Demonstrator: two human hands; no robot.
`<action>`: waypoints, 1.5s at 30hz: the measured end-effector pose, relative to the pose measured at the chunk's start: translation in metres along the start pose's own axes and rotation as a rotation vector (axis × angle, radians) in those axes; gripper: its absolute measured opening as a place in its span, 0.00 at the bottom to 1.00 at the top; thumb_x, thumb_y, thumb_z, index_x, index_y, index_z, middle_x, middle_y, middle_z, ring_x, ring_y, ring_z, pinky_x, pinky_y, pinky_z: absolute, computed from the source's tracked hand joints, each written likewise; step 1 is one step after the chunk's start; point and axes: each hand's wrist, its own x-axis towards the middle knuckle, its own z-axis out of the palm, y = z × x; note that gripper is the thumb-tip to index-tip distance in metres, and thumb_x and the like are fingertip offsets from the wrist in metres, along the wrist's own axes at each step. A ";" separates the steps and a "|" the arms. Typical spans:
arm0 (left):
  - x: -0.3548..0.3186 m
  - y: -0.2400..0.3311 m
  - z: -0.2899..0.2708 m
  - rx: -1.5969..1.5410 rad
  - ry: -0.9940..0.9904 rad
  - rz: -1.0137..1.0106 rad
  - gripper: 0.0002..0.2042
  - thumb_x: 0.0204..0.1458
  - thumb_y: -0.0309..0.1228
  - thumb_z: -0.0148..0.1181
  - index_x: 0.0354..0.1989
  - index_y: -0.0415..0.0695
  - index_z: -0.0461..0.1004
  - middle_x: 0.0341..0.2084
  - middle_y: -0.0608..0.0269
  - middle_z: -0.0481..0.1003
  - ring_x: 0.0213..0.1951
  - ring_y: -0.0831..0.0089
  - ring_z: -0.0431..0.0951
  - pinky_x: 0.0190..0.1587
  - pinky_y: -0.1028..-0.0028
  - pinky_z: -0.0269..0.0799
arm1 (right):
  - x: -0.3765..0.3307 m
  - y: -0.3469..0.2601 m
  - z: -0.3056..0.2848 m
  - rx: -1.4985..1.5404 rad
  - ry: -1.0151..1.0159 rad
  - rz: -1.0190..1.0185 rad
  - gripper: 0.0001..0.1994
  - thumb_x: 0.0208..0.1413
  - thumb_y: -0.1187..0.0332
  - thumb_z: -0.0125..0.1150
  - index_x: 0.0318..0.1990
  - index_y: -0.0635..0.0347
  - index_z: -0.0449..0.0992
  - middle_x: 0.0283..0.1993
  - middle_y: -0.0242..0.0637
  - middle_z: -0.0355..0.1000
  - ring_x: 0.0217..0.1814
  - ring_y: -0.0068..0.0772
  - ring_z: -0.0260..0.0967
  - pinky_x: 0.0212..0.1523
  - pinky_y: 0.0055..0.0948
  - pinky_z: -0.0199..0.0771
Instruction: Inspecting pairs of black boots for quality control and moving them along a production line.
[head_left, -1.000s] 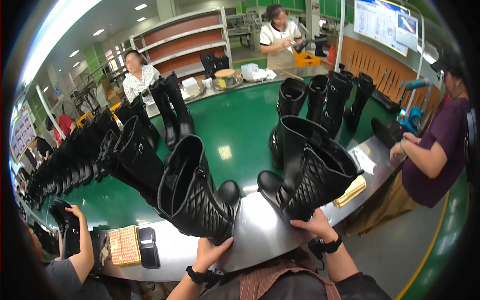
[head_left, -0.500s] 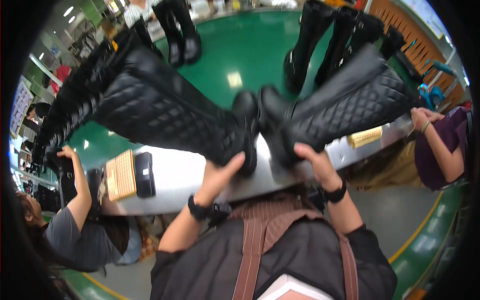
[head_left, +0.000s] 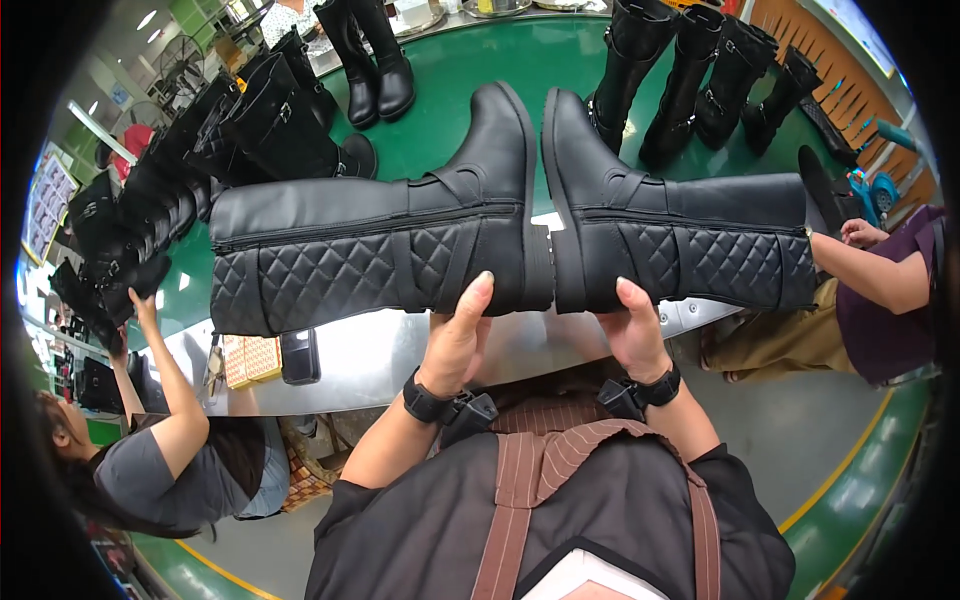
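- Boots, 2 tall black quilted ones, held up in front of the chest, above the steel bench edge, soles facing each other at centre, nearly touching.
- Far left: co-worker's hand reaches up at a row of black boots on the green belt; can't count that row, they overlap.
- Left boot: long axis horizontal, shaft runs out to the left, heel end at centre. Zip + strap side faces cam.
- Left hand: gripping left boot at the heel/sole from below, fingers curled up over it, wrist strap on.
- Right hand: same grip on right boot's heel, closed round it.
- Right boot: mirror pose, shaft runs out to the right, horizontal.
- Each hand is nearer its own boot; both boots lie just above + fwd of the hands, weight hanging outward from the grip pts.
- Behind: approx 4 more boots upright at top right, 2 at top centre.
- Far right: another person's arm rests by the bench.
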 end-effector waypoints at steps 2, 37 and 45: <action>0.005 -0.006 -0.004 0.050 0.015 0.037 0.23 0.59 0.40 0.54 0.59 0.39 0.65 0.55 0.59 0.71 0.56 0.66 0.71 0.61 0.63 0.64 | 0.003 -0.004 0.001 0.024 -0.030 0.029 0.27 0.56 0.56 0.53 0.58 0.67 0.68 0.58 0.39 0.70 0.61 0.36 0.66 0.63 0.37 0.61; 0.000 -0.067 -0.086 0.359 -0.076 0.110 0.41 0.51 0.42 0.63 0.68 0.40 0.47 0.66 0.54 0.51 0.66 0.66 0.50 0.66 0.68 0.50 | 0.068 0.010 0.002 0.153 -0.023 0.173 0.25 0.66 0.48 0.41 0.60 0.56 0.67 0.56 0.37 0.72 0.55 0.33 0.70 0.58 0.35 0.69; 0.038 0.007 -0.042 0.652 -0.220 0.265 0.36 0.58 0.42 0.52 0.72 0.53 0.41 0.59 0.53 0.60 0.59 0.63 0.61 0.62 0.61 0.59 | 0.121 0.097 0.076 0.279 -0.468 0.620 0.23 0.68 0.53 0.40 0.60 0.61 0.67 0.57 0.39 0.71 0.57 0.36 0.69 0.60 0.33 0.67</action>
